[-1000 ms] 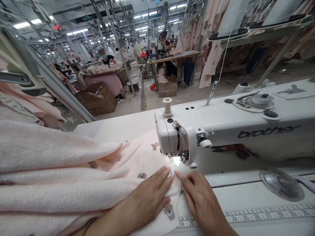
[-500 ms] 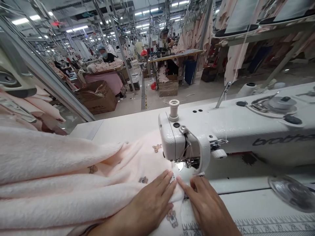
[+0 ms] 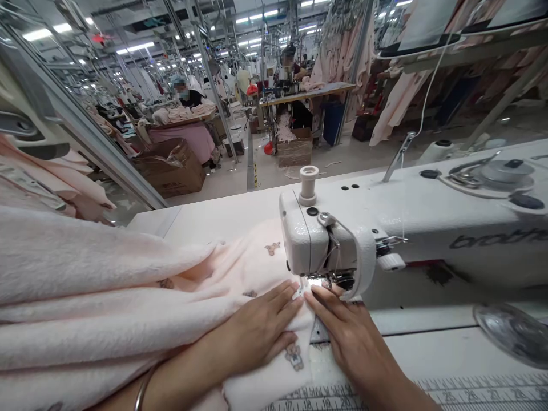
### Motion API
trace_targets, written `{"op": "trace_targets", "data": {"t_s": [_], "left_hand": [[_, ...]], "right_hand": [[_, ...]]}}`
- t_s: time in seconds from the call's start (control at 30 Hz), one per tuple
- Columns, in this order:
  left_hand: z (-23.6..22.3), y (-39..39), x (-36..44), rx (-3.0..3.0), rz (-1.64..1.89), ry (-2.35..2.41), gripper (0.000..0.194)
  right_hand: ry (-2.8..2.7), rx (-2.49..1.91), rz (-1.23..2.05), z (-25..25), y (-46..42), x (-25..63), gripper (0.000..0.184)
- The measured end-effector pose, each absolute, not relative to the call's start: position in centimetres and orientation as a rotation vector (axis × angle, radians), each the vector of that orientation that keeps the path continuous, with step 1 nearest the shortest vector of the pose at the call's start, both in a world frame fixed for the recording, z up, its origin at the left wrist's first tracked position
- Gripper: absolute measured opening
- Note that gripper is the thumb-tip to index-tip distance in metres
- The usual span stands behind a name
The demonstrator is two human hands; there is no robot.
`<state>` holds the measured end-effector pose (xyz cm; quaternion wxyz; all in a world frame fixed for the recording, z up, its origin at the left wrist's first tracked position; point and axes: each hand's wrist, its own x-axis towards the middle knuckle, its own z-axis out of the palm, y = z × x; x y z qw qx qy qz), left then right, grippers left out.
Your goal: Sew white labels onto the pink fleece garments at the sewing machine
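Open left hand (image 3: 260,326) and open right hand (image 3: 356,338) are pressing pink fabric (image 3: 128,325) by the sewing machine (image 3: 297,242), apparently keeping it smooth.

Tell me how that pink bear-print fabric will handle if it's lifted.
The pink fabric will likely be floppy, since it already slumps in deep, rounded folds beside the left hand. Its fuzzy surface suggests it is more apt to bunch than slide. It may feel heavy as a whole, as the pile runs out of view.
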<state>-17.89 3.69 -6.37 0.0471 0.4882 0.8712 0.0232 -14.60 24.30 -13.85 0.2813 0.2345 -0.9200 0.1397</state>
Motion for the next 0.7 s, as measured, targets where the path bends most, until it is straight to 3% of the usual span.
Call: {"op": "trace_targets", "data": {"t_s": [0.7], "left_hand": [[-6.43,3.80,-18.83,1.497,0.042,2.710,0.043]], "right_hand": [[-2.471,0.583,0.351,-14.09,24.48,-14.59,0.052]]}}
